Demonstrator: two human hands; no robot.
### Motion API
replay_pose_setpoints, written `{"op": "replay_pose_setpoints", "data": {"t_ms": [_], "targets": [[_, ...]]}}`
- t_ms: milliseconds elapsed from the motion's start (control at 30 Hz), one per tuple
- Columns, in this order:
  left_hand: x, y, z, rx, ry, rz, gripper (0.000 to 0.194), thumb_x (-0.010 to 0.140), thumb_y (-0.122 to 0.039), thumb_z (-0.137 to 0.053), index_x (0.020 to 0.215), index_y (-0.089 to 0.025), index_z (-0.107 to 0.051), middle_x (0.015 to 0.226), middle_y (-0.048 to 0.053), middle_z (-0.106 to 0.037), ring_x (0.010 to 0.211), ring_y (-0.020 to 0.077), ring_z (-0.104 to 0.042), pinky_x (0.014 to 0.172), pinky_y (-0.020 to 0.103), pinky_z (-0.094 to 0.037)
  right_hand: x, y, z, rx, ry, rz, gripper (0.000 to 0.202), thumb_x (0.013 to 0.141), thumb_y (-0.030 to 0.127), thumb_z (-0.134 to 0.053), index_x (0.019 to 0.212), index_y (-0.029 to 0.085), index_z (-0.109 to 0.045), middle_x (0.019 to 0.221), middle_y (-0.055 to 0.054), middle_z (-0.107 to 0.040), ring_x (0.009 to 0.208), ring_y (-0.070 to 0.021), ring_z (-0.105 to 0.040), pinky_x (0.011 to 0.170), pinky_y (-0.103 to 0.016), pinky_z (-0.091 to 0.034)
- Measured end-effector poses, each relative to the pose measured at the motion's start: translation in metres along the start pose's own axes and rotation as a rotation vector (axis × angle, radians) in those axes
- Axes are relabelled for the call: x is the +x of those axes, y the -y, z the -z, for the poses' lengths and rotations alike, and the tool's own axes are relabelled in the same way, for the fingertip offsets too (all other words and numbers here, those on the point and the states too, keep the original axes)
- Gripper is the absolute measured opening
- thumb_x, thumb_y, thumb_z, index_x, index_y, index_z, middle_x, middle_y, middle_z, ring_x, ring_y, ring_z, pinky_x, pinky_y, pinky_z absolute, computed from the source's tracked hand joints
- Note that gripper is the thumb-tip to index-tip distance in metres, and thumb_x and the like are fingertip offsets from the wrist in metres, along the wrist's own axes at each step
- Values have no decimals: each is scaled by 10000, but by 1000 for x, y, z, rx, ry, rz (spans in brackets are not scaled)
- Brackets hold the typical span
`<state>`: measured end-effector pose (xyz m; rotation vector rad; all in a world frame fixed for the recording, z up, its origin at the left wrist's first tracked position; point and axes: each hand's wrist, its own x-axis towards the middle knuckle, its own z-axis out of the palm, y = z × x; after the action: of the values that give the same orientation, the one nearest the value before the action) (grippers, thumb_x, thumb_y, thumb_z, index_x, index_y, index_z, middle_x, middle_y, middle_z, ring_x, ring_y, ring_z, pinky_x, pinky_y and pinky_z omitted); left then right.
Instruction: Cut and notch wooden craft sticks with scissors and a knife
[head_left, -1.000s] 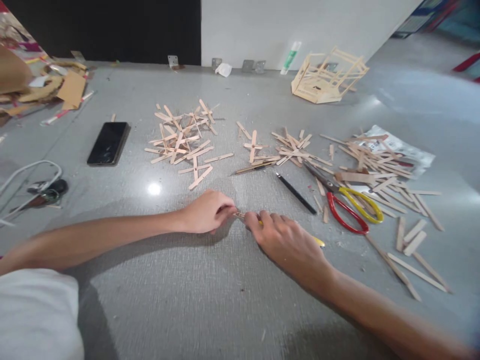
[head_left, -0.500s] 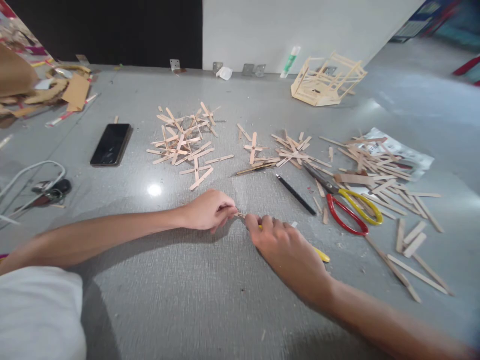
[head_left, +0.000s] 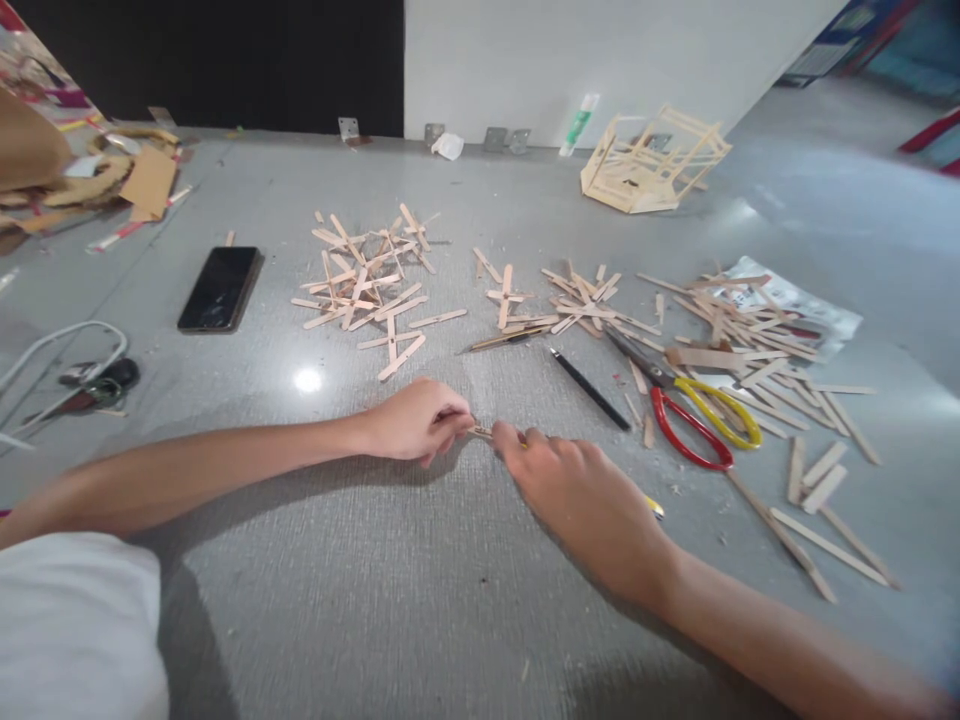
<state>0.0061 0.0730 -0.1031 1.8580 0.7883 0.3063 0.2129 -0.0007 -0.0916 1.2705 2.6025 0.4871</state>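
My left hand (head_left: 420,420) is closed in a pinch on one end of a small wooden stick (head_left: 480,432), low over the grey table. My right hand (head_left: 581,500) is wrapped round a slim yellow-handled tool (head_left: 655,507); its end pokes out behind the palm, and the fingers cover most of it. The right fingertips meet the stick's other end. Beyond the hands lie a black pen-like knife (head_left: 591,390), a pair of tweezers (head_left: 506,338) and scissors (head_left: 686,410) with red and yellow handles.
Crossed wooden sticks (head_left: 367,280) lie in a pile at the back, with loose sticks (head_left: 765,320) at the right. A wooden frame model (head_left: 652,165) and a glue tube (head_left: 579,125) stand near the wall. A phone (head_left: 220,288) and a white cable (head_left: 67,330) lie left.
My right hand has shifted slightly and turned, so less of the yellow handle shows behind it. A bit more of the stick shows between the hands. My left hand stays put.
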Motion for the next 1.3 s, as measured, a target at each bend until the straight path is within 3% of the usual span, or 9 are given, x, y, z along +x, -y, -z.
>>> {"op": "replay_pose_setpoints", "data": {"t_ms": [300, 700, 1067, 1300], "targets": [[1, 3, -1, 9, -4, -9, 413, 990, -155, -448, 578, -170, -463, 492, -40, -543, 387, 75, -575, 494, 169, -396, 7, 3, 1, -105, -76, 19, 220, 855, -19, -555, 843, 195, -601, 624, -51, -652, 491, -210, -631, 473, -304, -261], [1, 0, 1, 7, 10, 11, 405, 991, -152, -455, 587, -168, -463, 486, -47, -546, 373, 61, -564, 487, 157, -401, 3, 4, 4, -64, 23, -6, 222, 858, -20, -591, 945, 178, -639, 670, -52, -687, 522, -198, -648, 479, -298, -278], [1, -4, 3, 17, 30, 53, 400, 1020, -200, -442, 625, -163, -499, 524, -34, -564, 384, 74, -578, 461, 155, -406, 0, 10, 3, -96, 24, -32, 228, 889, -33, -526, 936, 169, -620, 669, -51, -668, 548, -206, -675, 483, -284, -312], [-1, -3, 2, 56, 22, 9, 394, 1021, -204, -444, 631, -166, -494, 529, -39, -565, 401, 81, -591, 483, 166, -416, 0, 16, 2, -142, -3, -71, 223, 898, -29, -500, 891, 170, -602, 647, -53, -645, 517, -193, -645, 476, -273, -312]]}}
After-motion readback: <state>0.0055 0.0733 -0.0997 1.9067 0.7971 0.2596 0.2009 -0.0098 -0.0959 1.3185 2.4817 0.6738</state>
